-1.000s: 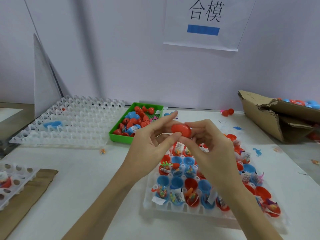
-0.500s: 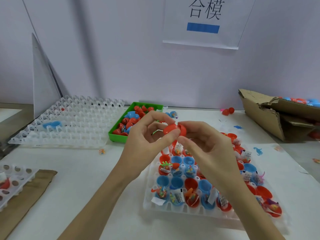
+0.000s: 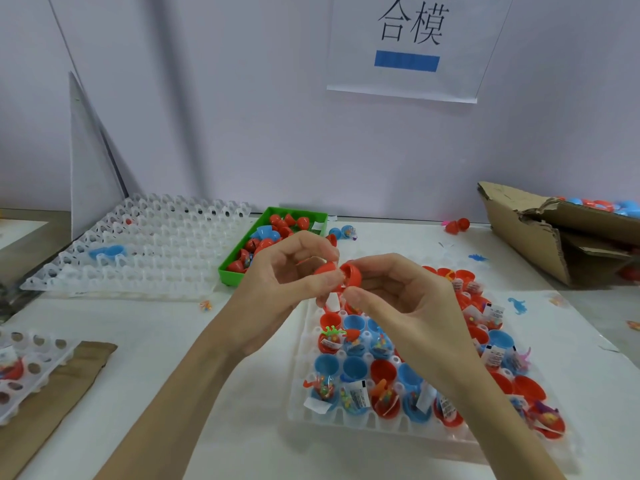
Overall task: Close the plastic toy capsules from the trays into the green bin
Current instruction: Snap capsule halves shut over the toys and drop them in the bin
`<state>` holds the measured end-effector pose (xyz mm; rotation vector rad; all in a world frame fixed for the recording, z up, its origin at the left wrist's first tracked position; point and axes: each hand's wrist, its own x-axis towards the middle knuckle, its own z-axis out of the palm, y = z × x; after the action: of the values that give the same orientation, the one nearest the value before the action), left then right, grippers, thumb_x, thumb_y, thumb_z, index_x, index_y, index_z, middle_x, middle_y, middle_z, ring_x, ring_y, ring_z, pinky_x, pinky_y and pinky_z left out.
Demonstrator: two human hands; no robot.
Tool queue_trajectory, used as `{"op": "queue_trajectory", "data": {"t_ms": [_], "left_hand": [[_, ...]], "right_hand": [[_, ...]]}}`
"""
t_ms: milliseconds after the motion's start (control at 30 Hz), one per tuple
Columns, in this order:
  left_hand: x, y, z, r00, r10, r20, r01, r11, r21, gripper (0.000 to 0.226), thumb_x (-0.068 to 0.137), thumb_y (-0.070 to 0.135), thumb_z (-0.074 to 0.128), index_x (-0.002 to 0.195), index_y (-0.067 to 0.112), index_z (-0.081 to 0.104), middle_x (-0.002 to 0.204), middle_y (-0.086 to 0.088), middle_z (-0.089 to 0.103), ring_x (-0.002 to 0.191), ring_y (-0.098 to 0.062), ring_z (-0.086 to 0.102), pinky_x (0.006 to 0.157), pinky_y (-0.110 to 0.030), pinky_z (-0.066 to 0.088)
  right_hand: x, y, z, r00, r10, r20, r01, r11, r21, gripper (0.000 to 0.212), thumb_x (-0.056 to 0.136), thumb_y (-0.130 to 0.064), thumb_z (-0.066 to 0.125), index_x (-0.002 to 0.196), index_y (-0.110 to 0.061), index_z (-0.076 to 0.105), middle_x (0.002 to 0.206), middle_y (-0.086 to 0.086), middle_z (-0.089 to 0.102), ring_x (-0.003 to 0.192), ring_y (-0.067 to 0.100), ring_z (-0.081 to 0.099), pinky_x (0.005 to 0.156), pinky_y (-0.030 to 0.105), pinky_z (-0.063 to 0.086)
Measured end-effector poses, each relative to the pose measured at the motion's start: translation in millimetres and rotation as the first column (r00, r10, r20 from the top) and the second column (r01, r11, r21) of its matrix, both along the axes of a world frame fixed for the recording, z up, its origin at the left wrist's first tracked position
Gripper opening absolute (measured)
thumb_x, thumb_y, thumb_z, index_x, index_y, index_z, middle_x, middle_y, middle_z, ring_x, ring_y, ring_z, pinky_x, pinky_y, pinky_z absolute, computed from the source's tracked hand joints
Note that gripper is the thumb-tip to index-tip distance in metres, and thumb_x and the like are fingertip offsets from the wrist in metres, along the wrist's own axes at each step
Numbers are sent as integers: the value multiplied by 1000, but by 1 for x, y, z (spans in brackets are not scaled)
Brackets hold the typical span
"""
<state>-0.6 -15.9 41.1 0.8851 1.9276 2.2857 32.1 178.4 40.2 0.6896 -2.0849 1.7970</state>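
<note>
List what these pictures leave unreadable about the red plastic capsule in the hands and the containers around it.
- Head view: whether the two halves of the red plastic capsule have snapped together; fingertips of the left hand and right hand cover the seam.
- Head view: the torn brown cardboard box is cut off by the right edge; its contents mostly hidden.
- Head view: labels in the clear plastic tray too small to read.
- Head view: the green plastic bin is partly behind the left hand.
</note>
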Motion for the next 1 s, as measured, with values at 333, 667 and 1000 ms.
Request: {"op": "queue_trajectory", "data": {"t_ms": [333,667,1000], "left_hand": [[-1,9,-3,964,215,-155,-238,959,-154,33,80,20,86,112,27,80,113,7,77,110,-16,72,90,-24,59],[0,9,-6,990,87,-114,-113,962,-247,24,94,19,73,113,7,66,104,-4,71,100,-24,69,93,-39,58],[1,15,-6,971,228,-68,-235,966,-108,42,79,17,85,116,18,66,102,1,76,99,-15,73,90,-22,57]], "right_hand": [[-10,11,-5,957,-209,-201,239,961,137,29,86,-36,73,111,-44,62,100,-19,70,93,11,71,79,14,56],[-10,13,-7,974,-153,-168,182,968,174,35,89,-31,67,122,-42,63,109,-14,71,102,11,69,87,18,57],[-12,14,-9,972,-173,-161,203,960,194,40,92,-12,70,122,-38,63,114,-7,70,103,11,70,88,19,57]]}}
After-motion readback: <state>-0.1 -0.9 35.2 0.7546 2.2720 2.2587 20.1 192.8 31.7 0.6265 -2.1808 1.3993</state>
